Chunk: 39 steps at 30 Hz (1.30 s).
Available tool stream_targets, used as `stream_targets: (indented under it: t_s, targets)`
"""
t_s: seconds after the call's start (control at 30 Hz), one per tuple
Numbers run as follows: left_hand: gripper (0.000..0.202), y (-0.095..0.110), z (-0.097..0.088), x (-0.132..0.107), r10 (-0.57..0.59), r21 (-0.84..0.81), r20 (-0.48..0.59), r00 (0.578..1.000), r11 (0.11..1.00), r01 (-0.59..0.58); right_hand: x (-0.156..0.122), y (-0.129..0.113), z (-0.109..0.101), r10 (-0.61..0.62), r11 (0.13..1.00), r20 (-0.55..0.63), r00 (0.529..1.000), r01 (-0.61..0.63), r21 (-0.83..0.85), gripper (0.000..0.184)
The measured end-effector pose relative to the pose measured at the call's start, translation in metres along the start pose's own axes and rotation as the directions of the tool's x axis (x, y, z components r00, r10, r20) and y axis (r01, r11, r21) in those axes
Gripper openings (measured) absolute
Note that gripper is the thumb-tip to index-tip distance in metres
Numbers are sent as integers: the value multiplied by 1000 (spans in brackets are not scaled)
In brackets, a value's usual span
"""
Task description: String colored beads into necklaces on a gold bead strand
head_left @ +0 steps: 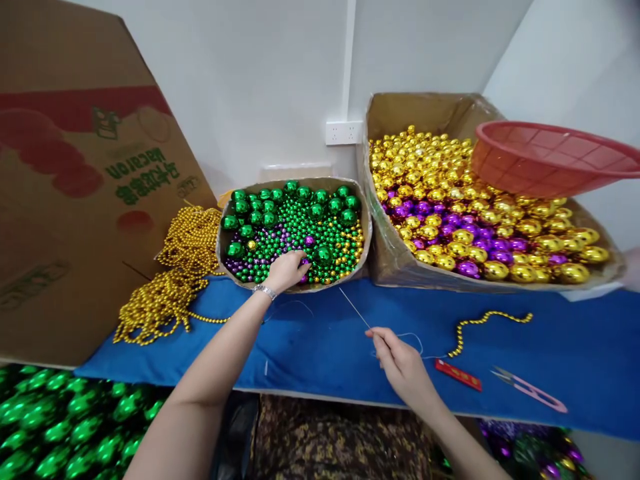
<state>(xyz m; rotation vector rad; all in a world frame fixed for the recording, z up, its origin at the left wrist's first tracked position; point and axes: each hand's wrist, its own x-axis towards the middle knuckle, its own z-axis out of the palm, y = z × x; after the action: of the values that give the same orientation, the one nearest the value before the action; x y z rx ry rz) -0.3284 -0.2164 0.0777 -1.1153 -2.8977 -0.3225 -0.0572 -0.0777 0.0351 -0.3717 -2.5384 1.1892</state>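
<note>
The left arm reaches forward and slightly inward over the blue cloth [325, 347], nearly straight, its wrist above the front rim of the smaller box [369, 243]. The left hand [287, 272] is palm down with its fingers curled at the small green, purple and gold beads [300, 223], close to a larger purple bead [304, 265]; its fingertips are partly hidden, so I cannot tell whether they have closed on anything. The right forearm comes in from the lower right, and the right hand [400, 363] is low over the cloth, thumb and forefinger pinched together on the end of a long, thin needle [355, 309]. The needle slants up and to the left, its far end near the box's front. Pale thread [419, 341] loops beside this hand, toward a short gold bead strand [459, 333] lying on the cloth to the right.
</note>
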Motion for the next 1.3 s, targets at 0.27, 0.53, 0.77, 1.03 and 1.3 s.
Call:
stream_targets:
  t_s: [0.27, 0.53, 0.77, 1.03, 1.3]
  targets:
    - [26, 17, 14, 0, 398, -107, 99, 912, 915, -388, 1, 3, 1, 3, 999, -7, 1000, -3, 46, 32]
    - [23, 36, 21, 19, 417, -22, 294, 860, 902, -430, 2, 7, 6, -5, 995, -1, 1000, 5, 104, 31]
    - [21, 22, 13, 11, 335, 79, 286, 898, 925, -371, 0, 16, 5, 7, 992, 0, 1000, -7, 123, 31]
    - [24, -14, -4, 9, 155, 214, 184, 971, 957, -194, 4, 14, 11, -4, 989, 18, 1000, 1, 151, 27]
    - [21, 2, 9, 9, 311, 148, 251, 916, 923, -354, 2, 15, 17, -22, 988, 3, 1000, 21, 154, 26]
